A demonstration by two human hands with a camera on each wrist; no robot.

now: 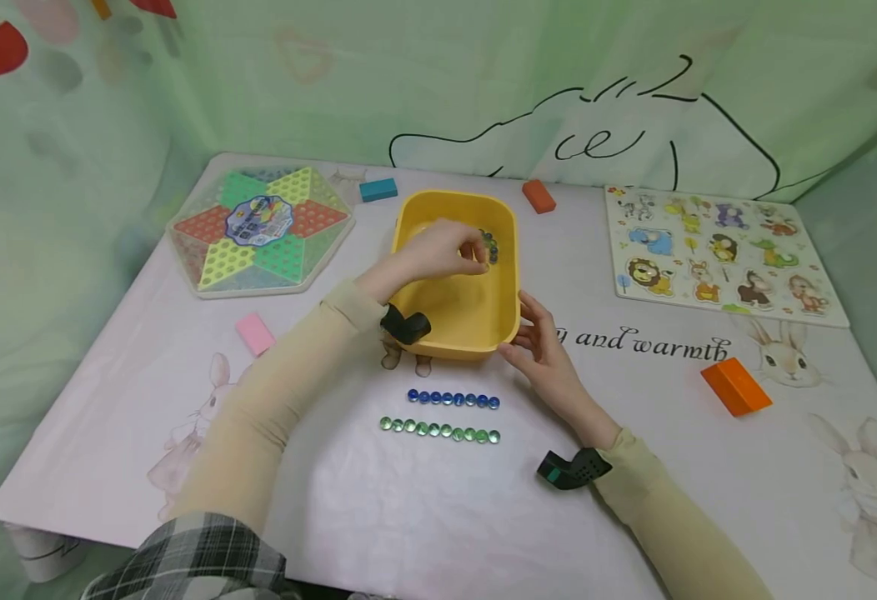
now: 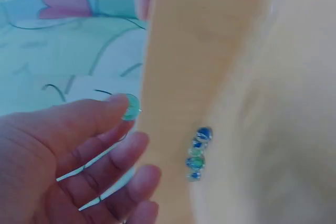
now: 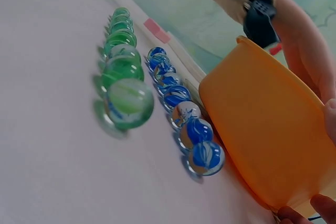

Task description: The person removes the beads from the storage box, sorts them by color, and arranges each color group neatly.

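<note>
My left hand (image 1: 448,250) is over the yellow tub (image 1: 453,332). In the left wrist view it pinches a green glass marble (image 2: 132,107) between thumb and forefinger. Several blue and green marbles (image 1: 491,248) lie inside the tub near its right wall. My right hand (image 1: 547,360) touches the outside of the tub's right wall near the front corner, its fingers loosely bent. In front of the tub, blue marbles (image 1: 453,399) form one row and green marbles (image 1: 440,430) a second row nearer me.
A star-patterned game board (image 1: 258,229) lies at left, an animal puzzle board (image 1: 724,254) at right. Around the tub are a blue block (image 1: 378,190), a red block (image 1: 538,197), a pink block (image 1: 255,334) and an orange block (image 1: 736,387). A curtain (image 1: 318,83) hangs behind the table.
</note>
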